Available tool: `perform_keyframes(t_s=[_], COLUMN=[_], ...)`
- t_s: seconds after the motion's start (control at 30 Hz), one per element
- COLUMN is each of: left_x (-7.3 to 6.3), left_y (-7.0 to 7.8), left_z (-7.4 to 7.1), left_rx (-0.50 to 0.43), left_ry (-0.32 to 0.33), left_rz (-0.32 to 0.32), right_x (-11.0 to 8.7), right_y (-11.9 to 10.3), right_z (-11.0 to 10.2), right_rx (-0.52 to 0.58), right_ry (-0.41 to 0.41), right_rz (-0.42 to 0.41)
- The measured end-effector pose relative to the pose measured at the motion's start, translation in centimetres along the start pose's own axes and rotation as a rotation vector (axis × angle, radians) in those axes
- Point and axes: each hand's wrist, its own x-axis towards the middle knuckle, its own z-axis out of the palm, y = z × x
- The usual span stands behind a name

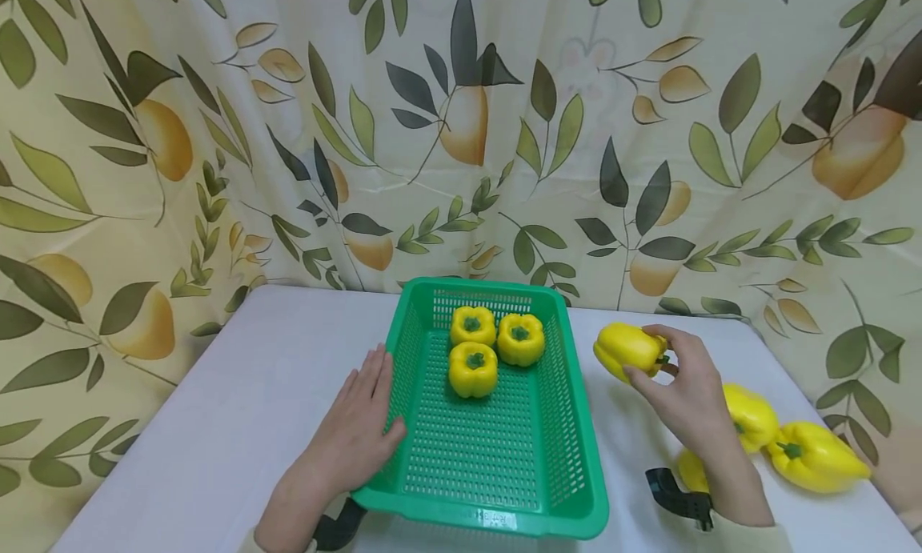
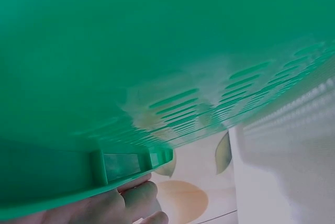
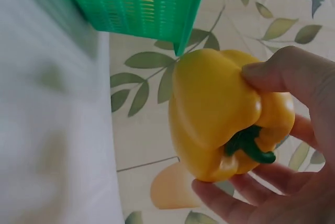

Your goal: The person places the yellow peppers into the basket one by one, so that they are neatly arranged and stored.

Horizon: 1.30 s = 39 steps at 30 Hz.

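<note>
My right hand (image 1: pixel 684 385) grips a yellow bell pepper (image 1: pixel 627 351) between thumb and fingers, above the table to the right of the green basket (image 1: pixel 591 473). In the right wrist view the bell pepper (image 3: pixel 214 109) lies tilted, its green stem facing the palm. My left hand (image 1: pixel 353 425) rests along the basket's left rim with its fingers straight. The left wrist view shows these fingers (image 2: pixel 138 198) against the rim's underside. Inside the basket, three yellow bell peppers (image 1: pixel 473 370) stand close together toward the far end, stems up.
Right of the basket, more bell peppers (image 1: pixel 817 457) lie on the white table (image 1: pixel 202 425), one of them partly hidden behind my right forearm. A patterned curtain (image 1: pixel 461 137) hangs behind the table and along its sides. Black wrist straps (image 1: pixel 680 497) show at both wrists.
</note>
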Motion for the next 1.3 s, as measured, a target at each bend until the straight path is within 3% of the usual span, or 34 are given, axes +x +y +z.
perform_keyframes(t_s=[0.2,0.3,0.5,1.3], left_x=[0.0,0.0,0.0,0.0], left_y=[0.1,0.2,0.2,0.2], left_z=[-0.1,-0.1,-0.2,-0.1], left_rx=[-0.005,-0.014,-0.012,-0.006], left_ry=[0.009,0.009,0.001,0.012], left_rz=[0.009,0.008,-0.002,0.003], right_x=[-0.1,0.0,0.3,0.7], right_y=[-0.8,-1.5,-2.8,-4.9], right_z=[0.4,0.5,1.1,4.4], right_rx=[0.044,0.076,0.121,0.162], right_ry=[0.071,0.084,0.069,-0.026], right_rz=[-0.129,-0.154,-0.155,-0.345])
